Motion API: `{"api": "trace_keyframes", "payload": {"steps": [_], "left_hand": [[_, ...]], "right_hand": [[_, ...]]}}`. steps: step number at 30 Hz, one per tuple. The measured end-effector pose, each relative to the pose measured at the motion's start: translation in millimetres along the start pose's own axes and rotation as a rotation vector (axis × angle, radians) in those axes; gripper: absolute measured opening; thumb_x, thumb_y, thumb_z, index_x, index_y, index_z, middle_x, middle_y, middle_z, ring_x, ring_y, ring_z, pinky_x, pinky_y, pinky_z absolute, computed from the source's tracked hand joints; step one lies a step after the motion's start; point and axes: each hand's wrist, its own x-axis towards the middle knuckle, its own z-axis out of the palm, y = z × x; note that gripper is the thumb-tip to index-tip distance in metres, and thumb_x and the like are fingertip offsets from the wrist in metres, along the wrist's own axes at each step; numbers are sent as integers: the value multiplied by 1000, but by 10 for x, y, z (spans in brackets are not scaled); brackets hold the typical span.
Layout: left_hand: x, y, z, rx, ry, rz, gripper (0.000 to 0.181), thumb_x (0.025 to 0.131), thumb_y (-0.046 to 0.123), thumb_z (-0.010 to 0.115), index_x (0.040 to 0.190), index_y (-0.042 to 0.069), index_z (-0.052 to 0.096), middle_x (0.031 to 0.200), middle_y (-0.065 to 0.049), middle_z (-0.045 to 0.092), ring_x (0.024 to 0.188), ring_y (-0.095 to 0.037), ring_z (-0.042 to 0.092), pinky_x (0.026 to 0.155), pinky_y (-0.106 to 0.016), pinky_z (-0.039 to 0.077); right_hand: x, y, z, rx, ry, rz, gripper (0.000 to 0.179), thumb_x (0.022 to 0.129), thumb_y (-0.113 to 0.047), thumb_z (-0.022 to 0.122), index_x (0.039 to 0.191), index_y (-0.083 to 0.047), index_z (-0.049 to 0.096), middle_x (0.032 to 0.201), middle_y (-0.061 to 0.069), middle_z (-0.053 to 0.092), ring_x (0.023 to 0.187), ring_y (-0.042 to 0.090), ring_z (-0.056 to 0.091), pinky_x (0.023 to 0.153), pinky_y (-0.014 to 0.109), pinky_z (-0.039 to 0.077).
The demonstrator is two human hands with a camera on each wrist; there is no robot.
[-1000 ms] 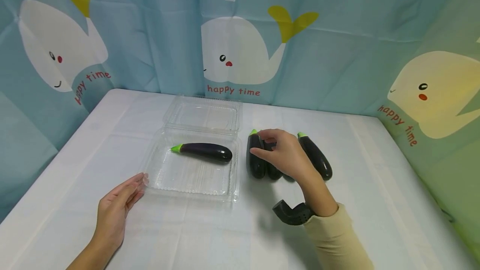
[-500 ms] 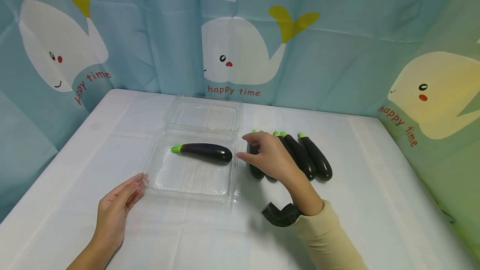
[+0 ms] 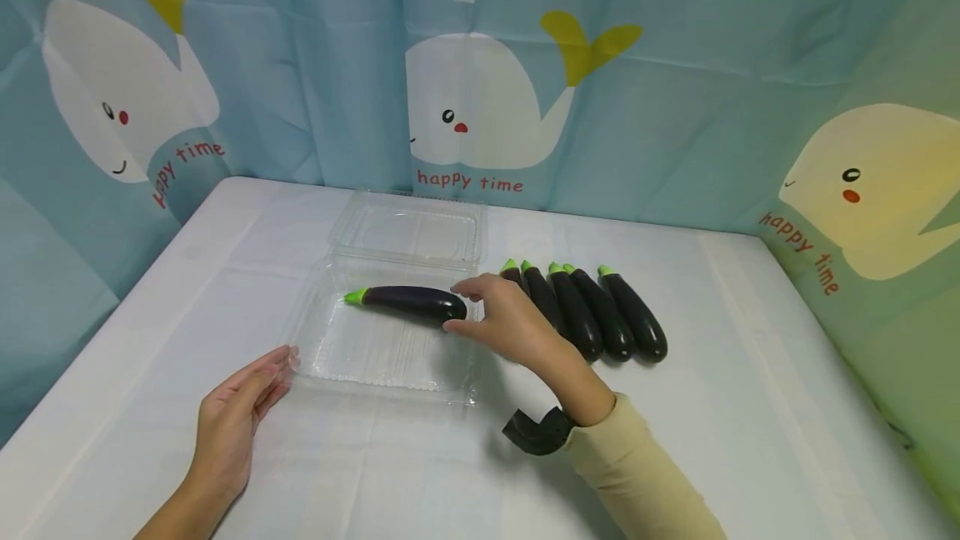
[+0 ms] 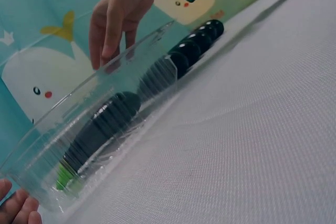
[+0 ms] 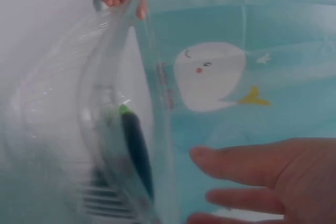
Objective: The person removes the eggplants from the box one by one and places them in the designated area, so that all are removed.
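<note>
A clear plastic clamshell container (image 3: 375,361) lies unfolded on the table, with one dark purple eggplant (image 3: 405,302) lying crosswise in its base, green stem to the left. At the container's front left corner my left hand (image 3: 234,415) pinches the rim between thumb and fingers. My right hand (image 3: 517,323) hovers over the right rim by the eggplant's thick end, thumb and fingers spread with nothing between them. The left wrist view shows that right hand (image 4: 118,22) above the rim, apart from the eggplant (image 4: 102,121).
To the container's right, several more eggplants (image 3: 615,315) lie side by side in a slanted row, partly behind my right forearm. The container's lid (image 3: 408,232) lies flat toward the back. A blue curtain (image 3: 675,90) printed with whales stands behind the white table (image 3: 750,407).
My right hand has moved left from over the row of eggplants to the container's right rim, uncovering more of the row. The left hand stays on the corner.
</note>
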Motion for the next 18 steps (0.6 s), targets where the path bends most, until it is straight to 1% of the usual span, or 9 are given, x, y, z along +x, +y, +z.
{"api": "trace_keyframes", "payload": {"steps": [7,13,18], "left_hand": [[1,8,9,16,7,-19,21,95,8,50,107,7,68,111,0,65,101,-9,60,84,-21,48],[3,12,13,33,12,-25,22,95,10,51,110,6,66,111,1,65,101,-8,59,84,-21,48],[4,9,5,33,16,-22,21,95,9,51,109,7,67,111,1,65,101,-8,59,85,-21,48]], "right_hand": [[141,-12,89,-44,13,-53,44,79,-20,74,116,-2,61,115,8,60,104,22,55,88,34,47],[239,17,179,-124,-3,-126,45,80,-22,74,117,-1,60,115,8,59,108,21,54,90,33,46],[279,-3,244,-193,2,-175,46,79,-21,74,118,-2,59,112,8,59,105,21,54,88,32,47]]}}
